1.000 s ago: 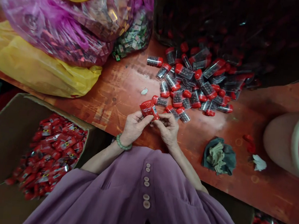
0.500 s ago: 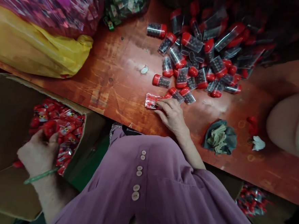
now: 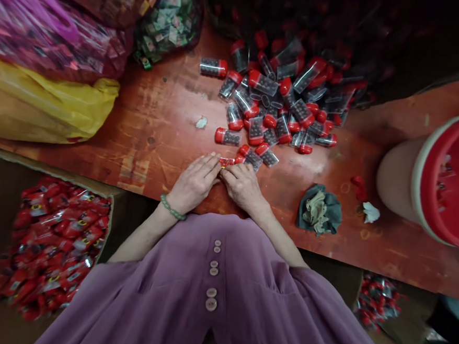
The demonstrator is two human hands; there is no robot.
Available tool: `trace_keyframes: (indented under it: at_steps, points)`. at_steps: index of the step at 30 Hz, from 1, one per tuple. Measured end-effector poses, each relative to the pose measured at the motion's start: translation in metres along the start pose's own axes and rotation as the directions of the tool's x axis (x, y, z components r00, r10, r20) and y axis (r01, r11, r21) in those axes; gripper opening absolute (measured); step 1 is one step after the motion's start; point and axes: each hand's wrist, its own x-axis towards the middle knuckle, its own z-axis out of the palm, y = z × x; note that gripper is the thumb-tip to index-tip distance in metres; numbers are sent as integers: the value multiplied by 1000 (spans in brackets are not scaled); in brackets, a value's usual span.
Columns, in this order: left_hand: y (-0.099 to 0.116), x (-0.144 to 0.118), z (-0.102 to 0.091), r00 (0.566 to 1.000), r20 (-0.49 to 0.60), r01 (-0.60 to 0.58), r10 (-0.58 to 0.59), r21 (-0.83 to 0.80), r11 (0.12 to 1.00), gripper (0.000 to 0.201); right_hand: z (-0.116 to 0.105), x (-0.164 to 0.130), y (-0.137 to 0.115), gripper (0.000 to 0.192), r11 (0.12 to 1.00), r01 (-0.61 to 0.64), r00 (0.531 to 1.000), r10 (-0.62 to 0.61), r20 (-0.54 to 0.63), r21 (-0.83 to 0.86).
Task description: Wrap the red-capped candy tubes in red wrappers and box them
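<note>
At the table's near edge my left hand [image 3: 196, 184], with a green bead bracelet on its wrist, and my right hand [image 3: 243, 187] meet fingertip to fingertip. Both are closed on a small shiny red packet [image 3: 227, 162]. Its far edge shows; the rest is hidden under my fingers. Just beyond my right hand lie clear tubes with red caps [image 3: 268, 155] and dark beads inside, the nearest of a loose heap [image 3: 285, 100]. Below the table at the left, a cardboard box [image 3: 110, 221] holds many filled red packets [image 3: 60, 233].
Back left are a yellow bag [image 3: 49, 107], a purple bag [image 3: 76, 51] and a bag of green pieces [image 3: 171, 21]. To the right stand a crumpled dark cloth [image 3: 331, 205], a white scrap [image 3: 370, 212] and a white bucket [image 3: 402, 173] with red inside.
My left hand has come up out of the box of red packets to the table, beside my right hand. The red packet is now mostly covered by fingers. The view has shifted.
</note>
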Motion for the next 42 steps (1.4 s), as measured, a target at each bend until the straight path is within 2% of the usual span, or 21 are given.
trace_keyframes:
  at_steps: [3, 5, 9, 14, 18, 21, 25, 28, 31, 34, 38, 42]
  points:
    - [-10, 6, 9, 998, 43, -37, 37, 6, 999, 36, -9, -1, 2, 26, 996, -6, 1000, 7, -11, 84]
    - [-14, 4, 9, 997, 50, -53, 53, 5, 999, 36, -18, -2, 9, 27, 991, -43, 996, 53, -74, 129]
    - [-12, 4, 7, 998, 27, -49, 50, -20, 999, 32, -33, -2, 32, 30, 968, -245, 950, 250, -188, 46]
    - [-8, 10, 4, 998, 32, -47, 48, -23, 999, 26, -35, 1, 46, 30, 938, -347, 931, 342, -125, -19]
    - [-5, 15, 1, 997, 30, -73, 72, 39, 997, 26, -35, -2, 45, 26, 916, -398, 902, 399, -165, 44]
    - [-1, 19, 0, 995, 69, -80, 73, 98, 992, 27, -40, -8, 44, 24, 893, -379, 890, 424, -168, 242]
    - [1, 22, 1, 990, 123, -85, 65, 158, 984, 31, -45, -17, 42, 32, 794, -291, 869, 453, -200, 533]
    - [0, 22, 3, 993, 107, -60, 43, 160, 985, 32, -46, -22, 39, 39, 758, -240, 855, 461, -237, 607]
    - [-2, 23, 3, 997, 74, -34, 25, 127, 991, 30, -44, -25, 37, 36, 727, -207, 844, 471, -257, 654]
    - [-2, 25, 1, 997, 75, -32, 23, 114, 993, 27, -40, -30, 37, 34, 623, -203, 806, 544, -232, 755]
    - [-1, 28, 0, 996, 82, -53, 40, 165, 985, 27, -33, -33, 36, 31, 401, -163, 755, 638, -147, 901]
    - [-1, 29, 1, 999, -37, -17, 21, 117, 993, 22, -29, -33, 37, 31, 143, -123, 728, 686, -8, 982]
